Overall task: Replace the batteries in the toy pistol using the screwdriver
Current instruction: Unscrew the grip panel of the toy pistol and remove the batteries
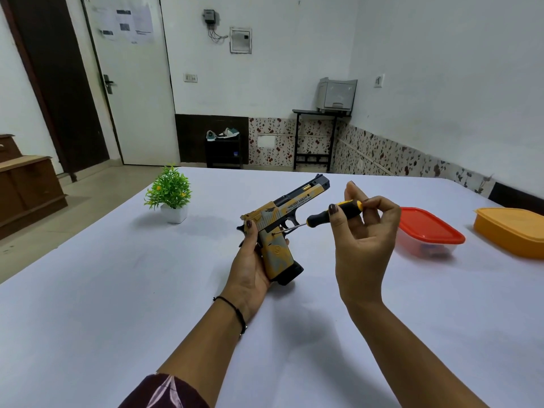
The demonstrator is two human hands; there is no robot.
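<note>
A yellow, grey and black toy pistol (282, 219) is held above the white table (117, 290), barrel pointing away and up to the right. My left hand (250, 266) grips its handle from the left, thumb on the rear of the slide. My right hand (365, 240) pinches the black and yellow handle of a small screwdriver (329, 214) between thumb and fingertips. The screwdriver's metal tip touches the side of the grip near the trigger.
A small green plant in a white pot (170, 195) stands at the left. A clear box with a red lid (426, 231) and an orange lidded box (512, 231) sit at the right of the table. Beyond the table are a door, a low shelf and a printer stand.
</note>
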